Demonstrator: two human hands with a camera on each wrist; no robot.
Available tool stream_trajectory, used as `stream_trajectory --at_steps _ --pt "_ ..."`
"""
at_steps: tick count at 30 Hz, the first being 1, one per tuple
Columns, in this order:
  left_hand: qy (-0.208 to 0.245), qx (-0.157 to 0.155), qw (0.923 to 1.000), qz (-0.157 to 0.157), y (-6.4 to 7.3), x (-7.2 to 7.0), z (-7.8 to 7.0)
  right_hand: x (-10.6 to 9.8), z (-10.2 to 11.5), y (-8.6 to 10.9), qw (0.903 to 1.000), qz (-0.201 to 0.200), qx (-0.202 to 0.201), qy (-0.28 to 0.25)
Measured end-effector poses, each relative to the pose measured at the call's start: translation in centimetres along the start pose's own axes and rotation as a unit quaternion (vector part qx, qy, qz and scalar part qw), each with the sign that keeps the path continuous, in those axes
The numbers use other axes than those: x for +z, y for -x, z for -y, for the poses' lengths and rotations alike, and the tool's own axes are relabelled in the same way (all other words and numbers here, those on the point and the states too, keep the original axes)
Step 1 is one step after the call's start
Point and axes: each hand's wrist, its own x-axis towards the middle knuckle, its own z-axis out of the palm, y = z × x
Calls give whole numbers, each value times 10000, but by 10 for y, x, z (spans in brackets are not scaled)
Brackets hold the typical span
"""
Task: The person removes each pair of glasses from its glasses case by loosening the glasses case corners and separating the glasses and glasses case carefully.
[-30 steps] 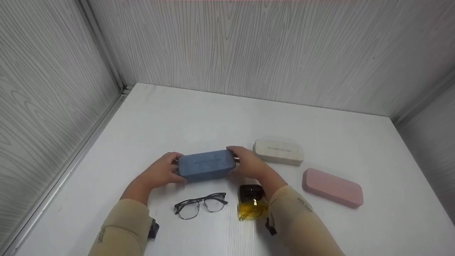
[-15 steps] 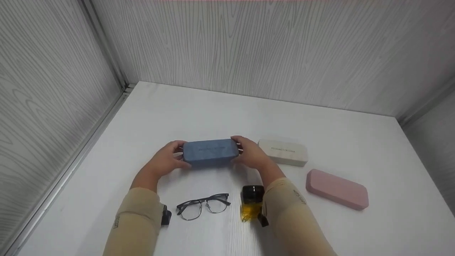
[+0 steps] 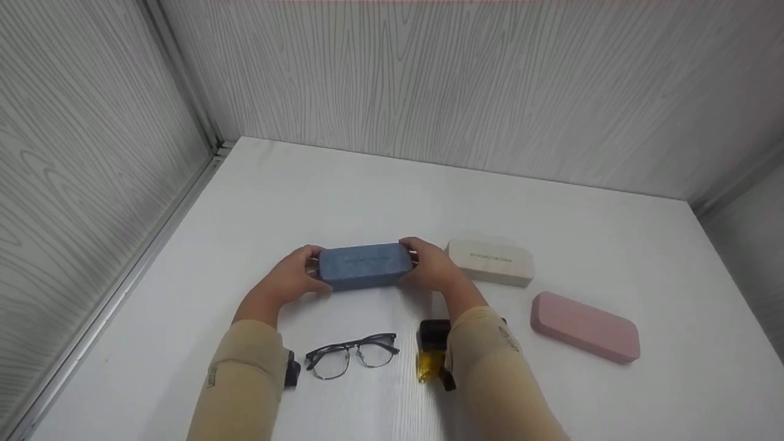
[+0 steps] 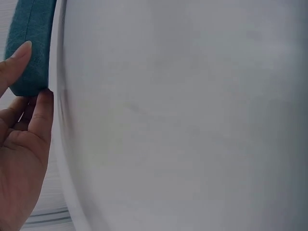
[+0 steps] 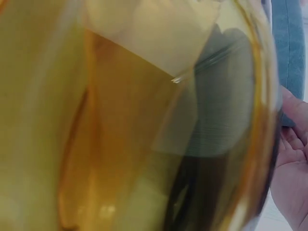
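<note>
In the head view, a closed blue glasses case (image 3: 365, 266) lies between my two hands. My left hand (image 3: 293, 275) grips its left end. In the left wrist view, the thumb (image 4: 19, 60) of that hand presses the case's side and the fingers bend round its end. My right hand (image 3: 430, 266) holds the other end, with the thumb at the near side. A strip of the case (image 5: 290, 48) and part of the right hand (image 5: 292, 168) show at the right wrist view's edge. Whether the case touches the table is hard to tell.
Black-rimmed glasses (image 3: 352, 355) lie nearer me. A see-through yellow object with a black top (image 3: 432, 337) stands partly behind my right sleeve; it fills much of the right wrist view. A cream case (image 3: 490, 263) and a pink case (image 3: 585, 327) lie to the right.
Both hands have carried the blue glasses case away from me and slightly right, mostly in the first half second. The other objects stay in place; the view has shifted a little.
</note>
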Motion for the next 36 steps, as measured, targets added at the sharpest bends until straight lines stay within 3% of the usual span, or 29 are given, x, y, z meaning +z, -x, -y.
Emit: stream_trajectory --at_steps 5,19,33,36 --pt "-24 -108 9999 0 2 1 1 2 -5 1 9991 111 261 -312" --pt "-33 -172 9997 143 5 5 1 4 -22 4 9928 59 249 -1168" --pt "75 -73 9994 328 3 5 5 -3 -18 11 9974 173 459 -533" --pt "53 -108 9994 329 4 2 6 -8 -19 11 9970 250 371 -638"
